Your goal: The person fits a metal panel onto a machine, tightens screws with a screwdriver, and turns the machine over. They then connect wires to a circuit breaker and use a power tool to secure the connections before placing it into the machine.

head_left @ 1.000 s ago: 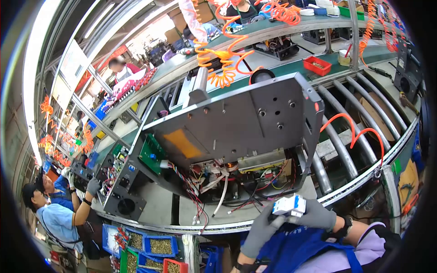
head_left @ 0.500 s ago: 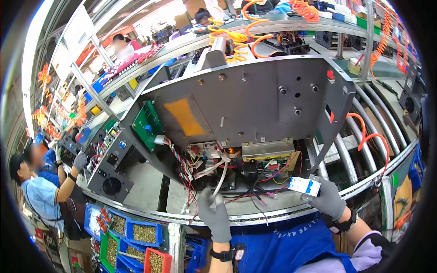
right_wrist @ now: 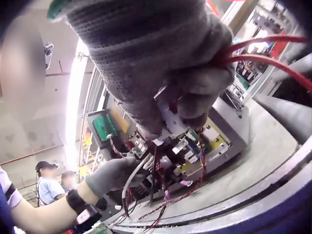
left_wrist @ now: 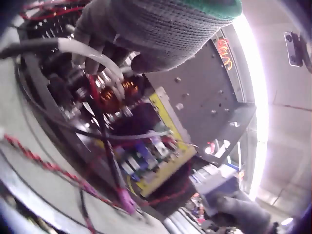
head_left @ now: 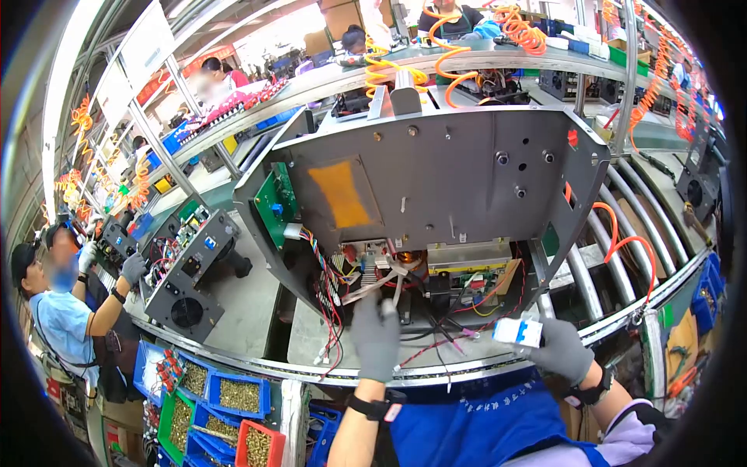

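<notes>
On the bench, a grey case lies open at the front, its coloured wires spilling out. The left hand, 1 of 2 gloved hands, has its fingers partly bent beside a white cable — whether they grip it, I cannot tell. The right hand pinches, thumb against fingers, a white-and-blue block — just in front of the case's right end.

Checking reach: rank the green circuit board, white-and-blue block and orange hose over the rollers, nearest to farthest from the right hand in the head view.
1. White-and-blue block: in the right hand.
2. Orange hose: off to the hand's right.
3. Green circuit board: far left, inside the casing.
</notes>
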`<state>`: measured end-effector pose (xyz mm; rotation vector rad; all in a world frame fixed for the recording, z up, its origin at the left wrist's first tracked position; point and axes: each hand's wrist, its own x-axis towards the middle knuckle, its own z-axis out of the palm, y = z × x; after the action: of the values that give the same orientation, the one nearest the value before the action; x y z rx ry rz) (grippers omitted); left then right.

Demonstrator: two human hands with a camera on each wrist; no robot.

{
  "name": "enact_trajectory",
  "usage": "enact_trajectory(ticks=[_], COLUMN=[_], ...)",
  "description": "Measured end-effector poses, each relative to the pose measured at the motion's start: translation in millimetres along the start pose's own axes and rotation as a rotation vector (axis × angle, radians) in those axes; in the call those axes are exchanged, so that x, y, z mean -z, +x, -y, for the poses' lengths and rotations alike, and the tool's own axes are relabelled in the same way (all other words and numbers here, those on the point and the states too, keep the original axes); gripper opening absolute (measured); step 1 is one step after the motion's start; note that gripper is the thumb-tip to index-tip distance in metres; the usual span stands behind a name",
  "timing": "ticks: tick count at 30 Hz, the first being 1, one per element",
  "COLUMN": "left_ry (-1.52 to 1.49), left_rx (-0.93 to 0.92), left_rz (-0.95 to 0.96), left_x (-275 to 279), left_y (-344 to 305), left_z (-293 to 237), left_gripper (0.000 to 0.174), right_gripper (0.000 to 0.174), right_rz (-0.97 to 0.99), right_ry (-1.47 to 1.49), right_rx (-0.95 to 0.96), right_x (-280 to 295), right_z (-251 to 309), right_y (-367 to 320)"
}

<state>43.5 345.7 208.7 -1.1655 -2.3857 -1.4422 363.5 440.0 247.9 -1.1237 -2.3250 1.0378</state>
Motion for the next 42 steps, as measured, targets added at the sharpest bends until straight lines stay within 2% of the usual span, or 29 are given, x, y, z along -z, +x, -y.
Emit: enact_trajectory(ticks=[2, 3, 6, 7, 11, 14, 15, 18, 19, 20, 22, 23, 24, 26, 27, 28, 29, 30, 31, 32, 34, 35, 36, 38, 39, 40, 41, 42], left_ry=[-0.086, -0.129, -0.07, -0.068, -0.094, -0.059, -0.108, -0.059, -0.022, -0.122, -0.33, -0.436, -0.432, -0.603, -0.694, -0.732, -0.707, -0.676, -0.59, -0.517, -0.368, -0.546, -0.438, -0.466, -0.414, -0.443, -0.381, -0.341], left_rx=[-0.037, -0.054, 0.103, 0.142, 0.222, 0.065, 0.081, 0.008, 0.01, 0.05, 0.126, 0.192, 0.168, 0.411, 0.456, 0.443, 0.388, 0.33, 0.141, 0.183, 0.264, 0.38, 0.227, 0.362, 0.262, 0.318, 0.253, 0.245], left_rz=[0.016, 0.022, 0.208, 0.27, 0.388, 0.337, 0.35, 0.167, 0.11, 0.106, 0.09, 0.079, 0.064, 0.239, 0.241, 0.237, 0.233, 0.226, 0.2, 0.219, 0.246, 0.269, 0.243, 0.362, 0.348, 0.392, 0.367, 0.375], left_x=[0.1, 1.3, 4.9, 3.2, -5.1, -2.7, -2.5, 0.3, 2.1, 4.4, 5.6, 4.4, -5.2, 8.1, 11.6, 13.8, 12.1, 11.8, 8.8, 6.7, 3.2, -2.1, -27.6, -7.8, -11.2, -0.5, -18.4, -24.4], left_y=[23.7, 33.8, 58.1, 62.6, 64.8, 64.4, 64.9, 47.2, 36.4, 25.6, 8.7, -0.5, -9.5, -8.3, -5.2, -1.8, 2.2, 7.7, 16.5, 21.2, 31.6, 35.7, 36.8, 47.7, 50.8, 55.9, 58.3, 62.0], left_z=[21.9, 27.5, 30.4, 31.8, 37.8, 31.8, 32.5, 22.4, 16.1, 13.7, 14.5, 20.5, 44.5, 40.5, 33.7, 29.9, 31.6, 33.5, 37.1, 33.2, 15.2, 8.1, 48.1, 20.6, 33.8, 27.3, 67.8, 85.7], left_gripper=[0.039, 0.039, 0.038, 0.04, 0.041, 0.042, 0.043, 0.043, 0.039, 0.038, 0.035, 0.035, 0.035, 0.037, 0.035, 0.035, 0.035, 0.035, 0.04, 0.042, 0.046, 0.052, 0.053, 0.05, 0.046, 0.044, 0.043, 0.043], right_gripper=[0.049, 0.046, 0.048, 0.054, 0.058, 0.06, 0.06, 0.06, 0.061, 0.059, 0.058, 0.058, 0.054, 0.048, 0.047, 0.046, 0.046, 0.045, 0.046, 0.047, 0.049, 0.048, 0.048, 0.052, 0.054, 0.056, 0.057, 0.057], right_rz=[0.041, 0.136, 0.093, 0.091, -0.032, -0.134, -0.193, 0.007, 0.013, 0.049, 0.059, 0.06, 0.076, 0.113, 0.157, 0.2, 0.246, 0.219, 0.226, 0.232, 0.255, 0.269, 0.281, 0.251, 0.225, 0.198, 0.152, 0.103], right_ry=[-0.09, -0.221, -0.352, -0.286, -0.392, -0.376, -0.37, -0.296, -0.274, -0.283, -0.086, 0.041, 0.07, 0.252, 0.255, 0.257, 0.137, -0.057, -0.16, -0.262, -0.348, -0.29, -0.341, -0.337, -0.326, -0.315, -0.318, -0.318], right_rx=[0.044, 0.028, 0.128, 0.128, 0.162, 0.258, 0.355, 0.253, 0.271, 0.256, 0.194, 0.157, 0.048, -0.105, -0.193, -0.275, -0.296, -0.101, -0.015, 0.074, 0.127, 0.196, 0.293, 0.428, 0.439, 0.446, 0.403, 0.356], right_x=[-16.6, -21.1, -50.1, -53.6, -66.8, -70.6, -74.7, -78.2, -77.2, -73.7, -69.8, -61.0, -44.4, -5.0, 17.3, 39.7, 60.8, 71.8, 78.5, 78.4, 57.2, 38.1, 18.6, -22.3, -43.4, -58.2, -65.7, -72.8], right_z=[-9.9, -5.7, -22.5, -18.8, -28.3, -30.6, -35.7, -43.0, -41.8, -36.5, -35.4, -34.2, -24.3, -13.5, -7.6, 2.0, 18.1, 26.5, 37.5, 48.6, 69.4, 61.5, 57.0, 32.7, 13.9, -1.2, -3.5, -5.1], right_y=[-1.7, 3.5, 18.2, 20.0, 18.7, 9.1, 6.2, 3.1, 3.1, 2.6, -0.3, -1.9, -4.5, -11.9, -14.8, -16.5, -19.3, -22.1, -21.7, -19.9, -8.9, -1.6, 6.9, 23.2, 32.2, 36.0, 33.0, 30.3])
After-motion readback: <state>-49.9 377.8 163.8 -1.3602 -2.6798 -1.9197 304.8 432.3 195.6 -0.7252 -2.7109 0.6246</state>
